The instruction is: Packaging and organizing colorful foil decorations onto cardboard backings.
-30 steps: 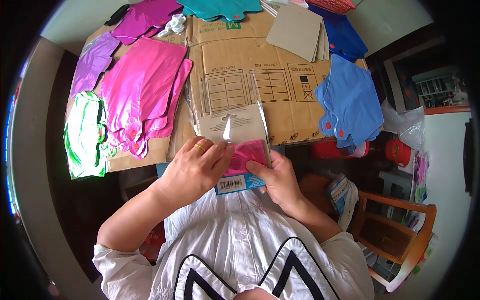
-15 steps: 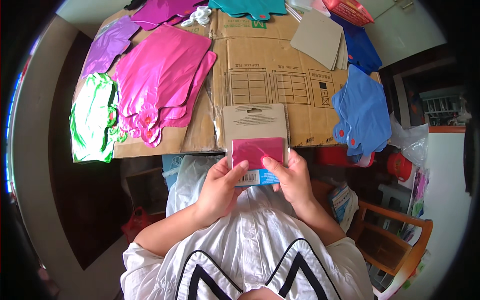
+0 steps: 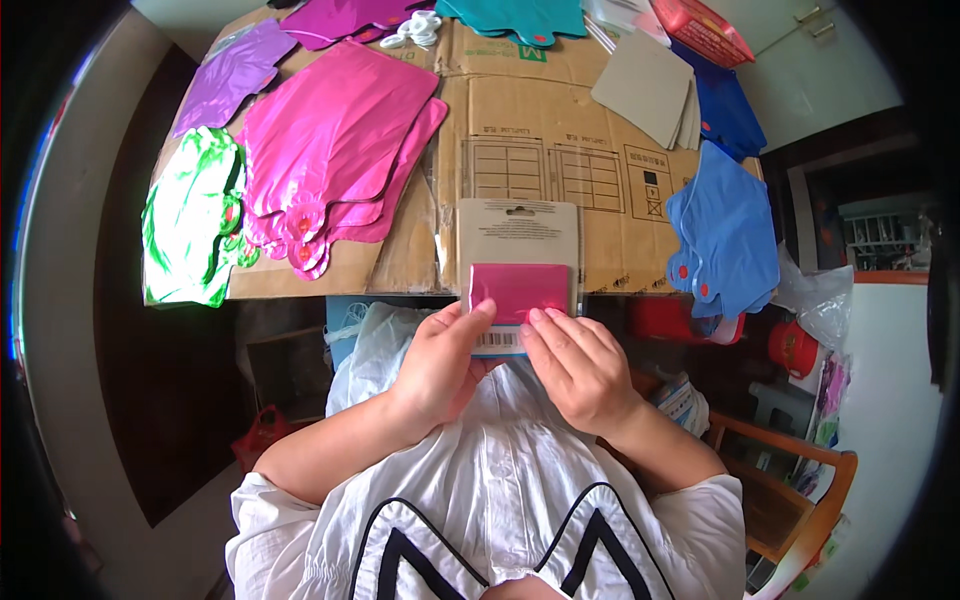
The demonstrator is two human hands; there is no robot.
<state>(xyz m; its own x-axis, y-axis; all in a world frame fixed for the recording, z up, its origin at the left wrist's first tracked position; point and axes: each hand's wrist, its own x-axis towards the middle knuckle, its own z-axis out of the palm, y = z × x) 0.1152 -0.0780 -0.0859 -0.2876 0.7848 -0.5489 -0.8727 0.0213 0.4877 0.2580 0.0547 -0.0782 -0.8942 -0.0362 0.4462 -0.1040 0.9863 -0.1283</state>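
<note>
Upright in front of me, at the near edge of the cardboard, is a flat package (image 3: 519, 238). It has a pale back card with a hanging hole, clear film and a folded pink foil piece inside. My left hand (image 3: 441, 363) grips its lower left side, thumb on the front and fingers behind. My right hand (image 3: 580, 365) rests its outstretched fingers on the lower right of the front, over the pink foil's corner and part of a barcode label. Its thumb is mostly hidden.
Flattened brown cardboard (image 3: 520, 100) covers the table. Flat foil balloons lie around it: pink (image 3: 330, 130), green (image 3: 192, 215), purple (image 3: 235, 80), teal (image 3: 515, 15) and blue (image 3: 728, 230). Grey cards (image 3: 643, 85) and a red basket (image 3: 703, 30) sit at far right; a wooden chair (image 3: 780, 480) stands lower right.
My right hand has changed from a thumb-on-front grip to fingers laid over the package's front. The left hand keeps its grip. The view has shifted slightly.
</note>
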